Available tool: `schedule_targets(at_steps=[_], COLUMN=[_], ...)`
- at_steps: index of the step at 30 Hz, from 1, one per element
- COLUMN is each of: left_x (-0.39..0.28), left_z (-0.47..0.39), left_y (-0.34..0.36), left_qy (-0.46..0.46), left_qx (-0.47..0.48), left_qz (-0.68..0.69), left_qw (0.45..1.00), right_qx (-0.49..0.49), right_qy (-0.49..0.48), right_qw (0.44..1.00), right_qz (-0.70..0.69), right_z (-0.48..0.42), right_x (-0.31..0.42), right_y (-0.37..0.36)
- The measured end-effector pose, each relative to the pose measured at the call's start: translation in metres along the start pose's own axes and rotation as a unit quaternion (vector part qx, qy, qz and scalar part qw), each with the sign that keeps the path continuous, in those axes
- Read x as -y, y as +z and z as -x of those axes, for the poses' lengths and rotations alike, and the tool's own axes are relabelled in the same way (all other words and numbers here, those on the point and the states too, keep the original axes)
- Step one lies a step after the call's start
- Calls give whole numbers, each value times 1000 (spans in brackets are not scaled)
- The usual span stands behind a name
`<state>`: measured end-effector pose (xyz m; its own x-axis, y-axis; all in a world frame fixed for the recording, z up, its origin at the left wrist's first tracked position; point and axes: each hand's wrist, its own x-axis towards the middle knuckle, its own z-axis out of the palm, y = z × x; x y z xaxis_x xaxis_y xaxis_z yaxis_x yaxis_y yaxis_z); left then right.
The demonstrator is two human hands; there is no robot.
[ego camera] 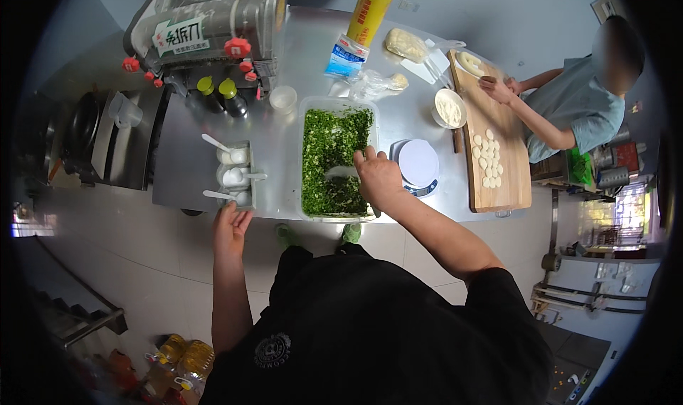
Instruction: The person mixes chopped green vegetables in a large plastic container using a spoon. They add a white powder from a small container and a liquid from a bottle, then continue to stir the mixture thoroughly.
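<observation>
My right hand (pixel 378 176) is over the right side of a clear plastic tub (pixel 376 118) of chopped green leaves (pixel 320 162). Its fingers are closed around the end of a pale, translucent scoop or spoon (pixel 341 173) that reaches into the leaves. My left hand (pixel 232 224) is at the table's front edge, its fingertips at the near end of a seasoning box (pixel 253 186). That box has several compartments of white contents, with white spoons (pixel 219 141) in them. Whether the left fingers grip the box cannot be told.
A kitchen scale (pixel 419 162) stands right of the tub. Farther right, a co-worker (pixel 571 101) handles dough at a wooden board (pixel 512 191) with small dough pieces. A bowl (pixel 450 109), two dark bottles (pixel 233 100) and a dough machine (pixel 213 26) are on the steel table.
</observation>
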<state>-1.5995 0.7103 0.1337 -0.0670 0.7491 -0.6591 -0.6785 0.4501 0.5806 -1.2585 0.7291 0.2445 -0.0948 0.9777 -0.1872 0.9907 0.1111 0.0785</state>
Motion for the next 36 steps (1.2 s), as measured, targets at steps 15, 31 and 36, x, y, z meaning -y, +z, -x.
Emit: schedule_targets(at_steps=[15, 31, 36], left_x=[-20, -36, -35], left_z=[-39, -44, -51], left_y=[-12, -27, -20], left_qy=[-47, -49, -47], left_qx=[71, 111, 103], left_qz=[-39, -72, -96], left_qw=[996, 990, 989], right_qx=[-70, -288, -159], right_qy=[20, -23, -289], right_qw=[941, 945, 906], right_qz=[-331, -152, -267], right_z=[-91, -198, -112], right_x=[40, 127, 196], right_y=[2, 11, -30])
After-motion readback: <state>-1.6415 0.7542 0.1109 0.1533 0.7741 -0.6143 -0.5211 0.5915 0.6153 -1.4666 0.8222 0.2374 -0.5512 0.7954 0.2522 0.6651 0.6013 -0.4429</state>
